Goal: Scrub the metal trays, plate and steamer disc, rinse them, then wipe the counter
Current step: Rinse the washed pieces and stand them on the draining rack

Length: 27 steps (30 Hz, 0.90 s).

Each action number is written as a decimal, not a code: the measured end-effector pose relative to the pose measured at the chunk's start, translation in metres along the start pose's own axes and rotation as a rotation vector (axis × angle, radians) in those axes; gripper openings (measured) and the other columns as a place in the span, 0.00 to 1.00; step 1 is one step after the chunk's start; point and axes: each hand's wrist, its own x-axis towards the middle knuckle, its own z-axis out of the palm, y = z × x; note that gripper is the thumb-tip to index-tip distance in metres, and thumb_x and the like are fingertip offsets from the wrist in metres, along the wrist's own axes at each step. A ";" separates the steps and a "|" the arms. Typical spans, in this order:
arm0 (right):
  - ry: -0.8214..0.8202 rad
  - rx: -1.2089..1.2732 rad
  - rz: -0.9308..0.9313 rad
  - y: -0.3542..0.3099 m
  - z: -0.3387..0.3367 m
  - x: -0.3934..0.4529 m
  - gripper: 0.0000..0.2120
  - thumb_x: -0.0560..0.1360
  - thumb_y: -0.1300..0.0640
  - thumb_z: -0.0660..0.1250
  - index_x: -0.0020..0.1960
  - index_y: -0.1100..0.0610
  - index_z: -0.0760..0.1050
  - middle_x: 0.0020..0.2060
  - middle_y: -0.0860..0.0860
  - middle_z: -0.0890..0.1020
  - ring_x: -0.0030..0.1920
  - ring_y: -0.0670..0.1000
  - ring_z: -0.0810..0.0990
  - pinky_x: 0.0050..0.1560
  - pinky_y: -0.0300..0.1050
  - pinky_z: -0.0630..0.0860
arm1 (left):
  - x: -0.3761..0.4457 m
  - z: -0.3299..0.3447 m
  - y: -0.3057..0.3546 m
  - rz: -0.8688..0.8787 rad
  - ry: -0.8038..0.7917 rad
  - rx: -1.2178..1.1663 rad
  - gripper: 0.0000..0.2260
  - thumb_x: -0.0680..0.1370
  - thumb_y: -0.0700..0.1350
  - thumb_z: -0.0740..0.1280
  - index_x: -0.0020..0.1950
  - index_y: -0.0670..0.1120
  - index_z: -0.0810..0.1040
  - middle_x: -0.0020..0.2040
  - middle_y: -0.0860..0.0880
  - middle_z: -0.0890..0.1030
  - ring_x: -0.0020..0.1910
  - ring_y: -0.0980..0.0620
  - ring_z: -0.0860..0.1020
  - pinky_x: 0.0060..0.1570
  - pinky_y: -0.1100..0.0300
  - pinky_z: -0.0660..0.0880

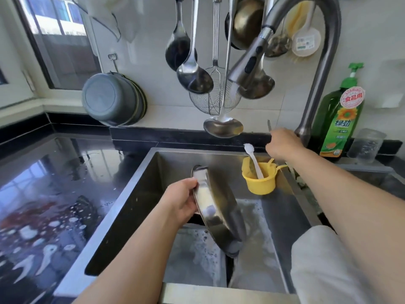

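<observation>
The steel sink (pixel 166 170) serves as the anchor here. Over its middle, the left hand (pixel 183 201) grips the rim of a round metal tray (pixel 217 207), fingers curled under the edge and thumb on top, holding it tilted steeply on edge so that its lower end dips toward the sink floor. Soapy water and foam (pixel 197 249) cover the sink bottom beneath and to the right of the tray. At the sink's back right corner, the right hand (pixel 282 144) reaches to the base of the tall curved faucet (pixel 315 80); its fingers are curled, with a thin metal lever showing just above the knuckles, but whether they actually grasp it I cannot tell. Just below that hand, a small yellow cup (pixel 259 178) hangs inside the sink against the right wall, with a white brush (pixel 254 161) standing in it. Behind the sink's right rim stands a green bottle of dish soap (pixel 338 119) with a clear jar (pixel 366 145) beside it. Left of the sink lies the wet black counter (pixel 43 194), spotted with water drops and suds. On the wall above the sink hang ladles (pixel 192 69), a wire skimmer (pixel 213 99) and stacked grey basins (pixel 114 99).
</observation>
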 end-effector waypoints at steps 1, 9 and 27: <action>-0.053 0.009 -0.014 0.002 -0.005 -0.004 0.22 0.78 0.60 0.65 0.72 0.59 0.73 0.62 0.60 0.78 0.58 0.61 0.78 0.54 0.51 0.78 | 0.000 -0.001 0.000 0.001 -0.004 0.008 0.15 0.85 0.38 0.60 0.68 0.33 0.76 0.54 0.37 0.81 0.50 0.40 0.81 0.41 0.46 0.83; 0.272 1.189 -0.237 -0.063 -0.107 -0.055 0.11 0.81 0.49 0.64 0.60 0.51 0.80 0.54 0.44 0.84 0.58 0.45 0.81 0.64 0.47 0.75 | -0.009 0.002 0.002 0.033 -0.027 -0.020 0.06 0.82 0.31 0.62 0.54 0.36 0.77 0.38 0.43 0.75 0.37 0.48 0.75 0.43 0.49 0.78; 0.087 1.079 -0.137 -0.108 -0.083 -0.093 0.08 0.77 0.52 0.70 0.45 0.56 0.82 0.44 0.55 0.86 0.46 0.56 0.87 0.45 0.60 0.85 | 0.006 0.005 -0.007 0.019 0.195 0.451 0.11 0.83 0.40 0.66 0.62 0.34 0.74 0.45 0.40 0.79 0.40 0.43 0.79 0.39 0.55 0.79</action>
